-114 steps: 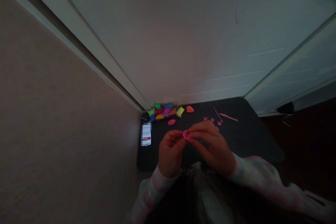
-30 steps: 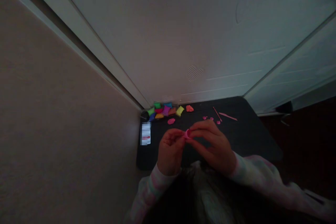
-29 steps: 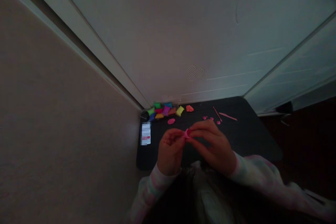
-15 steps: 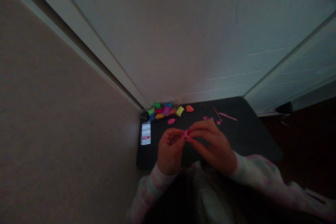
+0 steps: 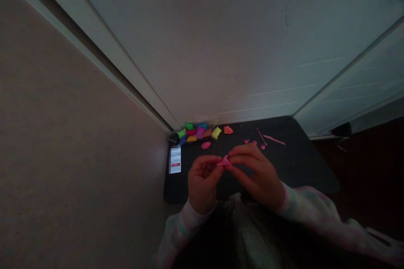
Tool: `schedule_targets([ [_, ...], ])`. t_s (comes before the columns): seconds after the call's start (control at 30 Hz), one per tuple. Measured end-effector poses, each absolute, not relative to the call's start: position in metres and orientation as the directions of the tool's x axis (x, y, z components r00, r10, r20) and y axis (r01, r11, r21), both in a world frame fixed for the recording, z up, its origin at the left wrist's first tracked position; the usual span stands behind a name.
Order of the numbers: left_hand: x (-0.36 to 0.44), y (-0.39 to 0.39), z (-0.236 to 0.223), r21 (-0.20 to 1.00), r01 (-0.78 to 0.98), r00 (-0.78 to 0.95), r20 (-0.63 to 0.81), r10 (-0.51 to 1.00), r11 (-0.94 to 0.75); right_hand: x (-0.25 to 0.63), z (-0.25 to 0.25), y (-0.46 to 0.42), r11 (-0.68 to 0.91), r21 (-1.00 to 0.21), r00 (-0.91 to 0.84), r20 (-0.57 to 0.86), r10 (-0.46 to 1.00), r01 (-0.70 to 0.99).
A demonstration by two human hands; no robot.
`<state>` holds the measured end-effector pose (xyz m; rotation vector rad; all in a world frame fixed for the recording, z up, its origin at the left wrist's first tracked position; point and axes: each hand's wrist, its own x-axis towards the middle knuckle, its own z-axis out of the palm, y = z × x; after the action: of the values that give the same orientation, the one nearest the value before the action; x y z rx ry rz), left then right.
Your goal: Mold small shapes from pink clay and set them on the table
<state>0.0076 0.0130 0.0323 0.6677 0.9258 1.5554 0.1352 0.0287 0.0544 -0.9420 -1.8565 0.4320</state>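
Observation:
A small piece of pink modelling clay (image 5: 225,161) is held between both hands above the dark table. My left hand (image 5: 203,180) pinches its left side between thumb and fingertips. On the other side, the fingertips and thumb of my right hand (image 5: 257,174) grip the clay. The clay looks thin and bent, with a raised point on top. Just beyond the hands lies a flat pink lump (image 5: 206,145). Farther right are several small pink bits (image 5: 263,147) beside two thin pink tools, a straight stick (image 5: 261,137) and a flatter one (image 5: 274,140).
Several coloured clay packets (image 5: 200,133) are heaped at the table's back left, with a yellow packet (image 5: 216,133) and an orange lump (image 5: 228,130) alongside. A lit phone (image 5: 175,159) lies at the left edge of the dark table (image 5: 303,164). A white panel (image 5: 189,50) rises behind.
The pink clay has turned slightly between my fingers and now shows a pointed fold instead of a curved opening. My left hand has shifted slightly left.

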Motion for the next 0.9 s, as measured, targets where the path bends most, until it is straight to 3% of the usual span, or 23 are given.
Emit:
schedule_targets([
  [0.13, 0.005, 0.012, 0.030, 0.886, -0.447, -0.244, 0.010, 0.970, -0.122, 0.137, 0.053, 0.027, 0.613, -0.692, -0.238, 0.568, 0.788, 0.380],
  [0.33, 0.004, 0.006, 0.030, 0.948, -0.159, -0.301, 0.220, 0.928, -0.276, 0.136, 0.053, 0.026, 0.580, -0.726, -0.190, 0.552, 0.812, 0.370],
  [0.43, 0.004, 0.006, 0.031, 0.949, -0.124, -0.296, 0.245, 0.923, -0.291, 0.136, 0.053, 0.027, 0.579, -0.726, -0.181, 0.554, 0.812, 0.372],
  [0.67, 0.002, 0.011, 0.031, 0.938, -0.340, -0.202, 0.003, 0.979, -0.073, 0.137, 0.053, 0.028, 0.627, -0.659, -0.223, 0.594, 0.773, 0.416],
  [0.8, 0.005, 0.015, 0.035, 0.774, -0.630, -0.114, -0.175, 0.978, 0.066, 0.138, 0.055, 0.027, 0.640, -0.639, -0.234, 0.606, 0.761, 0.427],
  [0.9, 0.008, 0.016, 0.039, 0.667, -0.727, -0.032, -0.271, 0.962, 0.164, 0.138, 0.056, 0.027, 0.657, -0.626, -0.240, 0.622, 0.745, 0.420],
])
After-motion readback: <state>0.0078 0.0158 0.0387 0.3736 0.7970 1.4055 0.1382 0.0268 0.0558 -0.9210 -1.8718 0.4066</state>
